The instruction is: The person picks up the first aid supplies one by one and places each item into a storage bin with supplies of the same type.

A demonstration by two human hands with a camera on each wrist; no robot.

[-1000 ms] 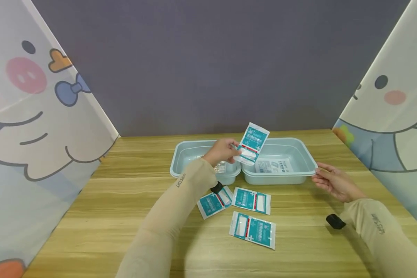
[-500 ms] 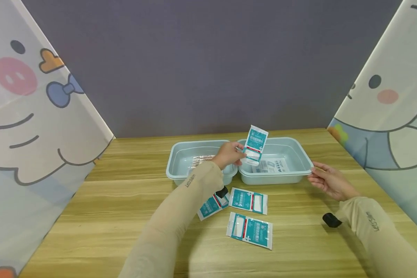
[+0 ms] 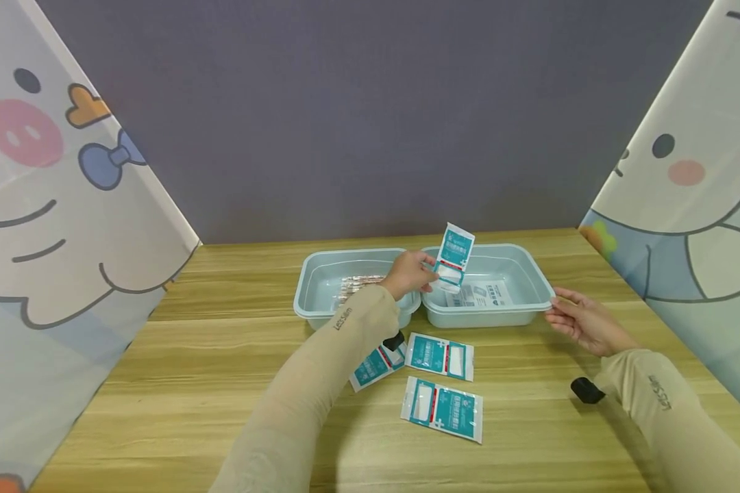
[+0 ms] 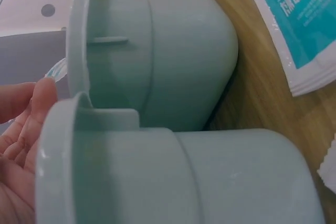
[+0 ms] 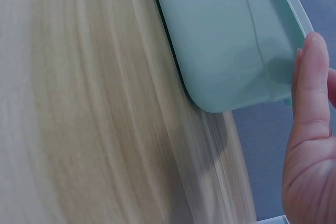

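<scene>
My left hand (image 3: 410, 272) pinches a teal-and-white wound dressing packet (image 3: 454, 253) by its lower end, upright and tilted over the right light-blue plastic tray (image 3: 533, 274). Inside that tray lies another packet (image 3: 484, 294), white with dark print. My right hand (image 3: 586, 322) grips the same tray's near right corner; in the right wrist view the fingers (image 5: 314, 85) touch its rim. In the left wrist view, the left hand (image 4: 23, 145) is partly hidden behind the tray rims. Beneath my left forearm is a partly covered dressing packet (image 3: 373, 368).
Beside the right tray stands a left light-blue tray (image 3: 311, 274) holding a clear pack of cotton swabs (image 3: 358, 286). Two more dressing packets, one nearer the trays (image 3: 432, 354) and one nearer me (image 3: 459, 411), lie on the wooden table (image 3: 191, 383). A grey partition (image 3: 370, 123) rises behind.
My left hand has moved slightly right with the dressing packet, relative to the trays, then stays nearly still. The right hand keeps its grip on the tray corner. The head view has shifted a little.
</scene>
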